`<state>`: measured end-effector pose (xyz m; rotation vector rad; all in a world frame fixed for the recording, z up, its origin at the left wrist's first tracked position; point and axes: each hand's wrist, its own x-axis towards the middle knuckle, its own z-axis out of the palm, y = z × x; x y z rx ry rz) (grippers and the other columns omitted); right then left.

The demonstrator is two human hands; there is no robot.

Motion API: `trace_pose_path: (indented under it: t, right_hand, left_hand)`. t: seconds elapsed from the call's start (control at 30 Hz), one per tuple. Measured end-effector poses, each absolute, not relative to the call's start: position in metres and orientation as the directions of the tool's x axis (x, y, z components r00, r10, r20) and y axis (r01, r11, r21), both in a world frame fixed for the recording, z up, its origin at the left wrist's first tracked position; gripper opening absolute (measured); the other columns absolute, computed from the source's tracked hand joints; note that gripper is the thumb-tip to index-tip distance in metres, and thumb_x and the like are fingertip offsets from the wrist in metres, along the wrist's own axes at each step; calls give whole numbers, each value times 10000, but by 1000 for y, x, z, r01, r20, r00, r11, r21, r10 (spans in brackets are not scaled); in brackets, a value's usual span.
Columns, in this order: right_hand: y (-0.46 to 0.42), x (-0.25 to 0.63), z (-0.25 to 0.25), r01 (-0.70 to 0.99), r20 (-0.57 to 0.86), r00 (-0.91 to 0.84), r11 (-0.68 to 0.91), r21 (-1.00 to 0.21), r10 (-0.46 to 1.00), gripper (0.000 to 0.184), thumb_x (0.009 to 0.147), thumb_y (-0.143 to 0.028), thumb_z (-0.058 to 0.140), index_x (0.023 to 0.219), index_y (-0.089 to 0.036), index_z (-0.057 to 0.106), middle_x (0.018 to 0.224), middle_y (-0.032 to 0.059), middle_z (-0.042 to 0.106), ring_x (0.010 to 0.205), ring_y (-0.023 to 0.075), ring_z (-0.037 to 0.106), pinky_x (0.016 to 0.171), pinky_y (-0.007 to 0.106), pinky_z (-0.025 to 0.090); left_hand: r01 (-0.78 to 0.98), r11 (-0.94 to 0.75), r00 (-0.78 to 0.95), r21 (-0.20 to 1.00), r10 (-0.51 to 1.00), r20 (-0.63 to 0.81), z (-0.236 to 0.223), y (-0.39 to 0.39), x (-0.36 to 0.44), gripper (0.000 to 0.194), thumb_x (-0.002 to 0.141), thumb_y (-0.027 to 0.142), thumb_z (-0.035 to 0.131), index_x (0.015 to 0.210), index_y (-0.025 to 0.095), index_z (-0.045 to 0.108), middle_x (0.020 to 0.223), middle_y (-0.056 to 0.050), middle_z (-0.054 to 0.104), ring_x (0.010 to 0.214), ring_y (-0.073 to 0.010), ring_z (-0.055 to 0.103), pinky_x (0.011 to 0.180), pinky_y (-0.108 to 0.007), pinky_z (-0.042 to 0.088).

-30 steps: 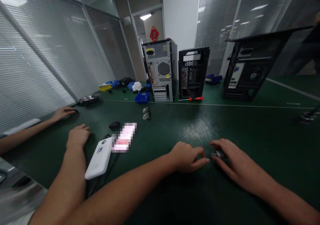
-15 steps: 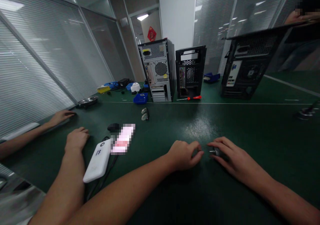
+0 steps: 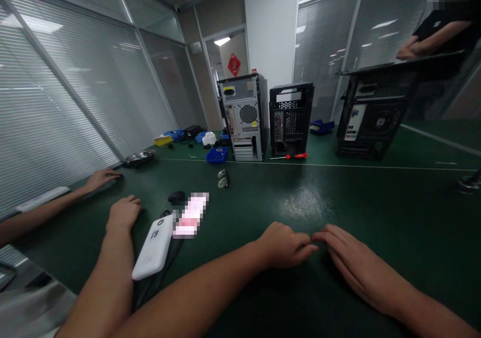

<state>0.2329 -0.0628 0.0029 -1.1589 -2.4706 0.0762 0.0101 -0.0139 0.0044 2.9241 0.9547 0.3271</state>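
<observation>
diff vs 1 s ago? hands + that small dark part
The right hand flattened over the spot where the small dark part lay; the part no longer shows. The left hand closed in until the fingertips meet. The white power bank, the glasses and the co-worker's hand stayed put.

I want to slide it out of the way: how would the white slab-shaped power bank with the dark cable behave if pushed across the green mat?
The white slab-shaped power bank lies flat, so it would probably slide, not roll or tip. It looks rigid and likely dense for its size. Its dark cable seems floppy and may drag behind or snag.
</observation>
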Motion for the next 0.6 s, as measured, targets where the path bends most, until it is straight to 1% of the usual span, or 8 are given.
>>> trace_pose_path:
  t: [0.07,0.17,0.27,0.4,0.47,0.5,0.57,0.6]
  right_hand:
    - [-65,229,3,724,342,-597,671,-160,725,374,967,-360,390,1295,-208,484,1191,77,516,1073,145,508,900,308,499]
    - [-63,224,3,715,355,-619,690,-112,700,316,929,-416,484,1140,-190,549,1032,58,542,906,133,510,785,308,482]
    - [-62,219,3,705,402,-629,706,-66,665,242,944,-382,468,1018,-180,579,915,44,526,801,115,470,706,288,423]
    - [-60,222,8,687,414,-653,726,-29,635,232,960,-314,415,1057,-188,585,924,48,531,797,110,459,704,274,387]
    - [-56,233,11,725,415,-606,686,-63,679,277,966,-347,392,1075,-190,593,974,61,545,859,124,486,770,294,409]
    - [-53,243,11,768,408,-543,630,-111,734,316,969,-388,376,1077,-190,598,1003,70,551,900,135,500,817,308,420]
    - [-44,272,10,867,350,-343,437,-240,872,427,968,-498,327,1075,-188,599,1036,83,565,934,152,526,855,319,444]
    - [-39,289,9,902,301,-219,310,-301,928,486,959,-556,297,1076,-189,593,1033,85,573,915,155,541,828,313,463]
  left_hand:
    - [543,-837,821,62,545,172,3,-12,10,396,991,479,387,917,222,678,672,-25,672,620,-171,645,529,-248,358]
    - [501,-865,848,42,500,175,0,-10,10,455,993,503,379,819,217,687,669,-23,679,626,-163,645,523,-244,349]
    - [486,-873,850,38,483,209,-4,-9,11,482,995,499,373,765,211,684,652,-21,676,617,-158,641,516,-248,333]
    - [487,-873,845,27,478,240,-4,-10,11,491,997,479,369,730,196,668,621,-21,662,586,-150,627,512,-255,310]
    - [483,-875,843,32,474,254,-1,-11,11,502,994,489,365,707,194,653,606,-18,654,569,-144,614,508,-261,294]
    - [484,-874,840,38,476,261,0,-11,10,505,993,488,364,696,192,646,597,-16,647,561,-141,607,507,-263,287]
    - [495,-867,826,60,491,278,2,-11,9,502,994,469,362,679,187,632,575,-10,630,548,-134,594,508,-262,282]
    - [503,-861,815,74,501,290,2,-10,9,503,996,458,358,673,183,627,563,-7,618,539,-129,585,507,-261,278]
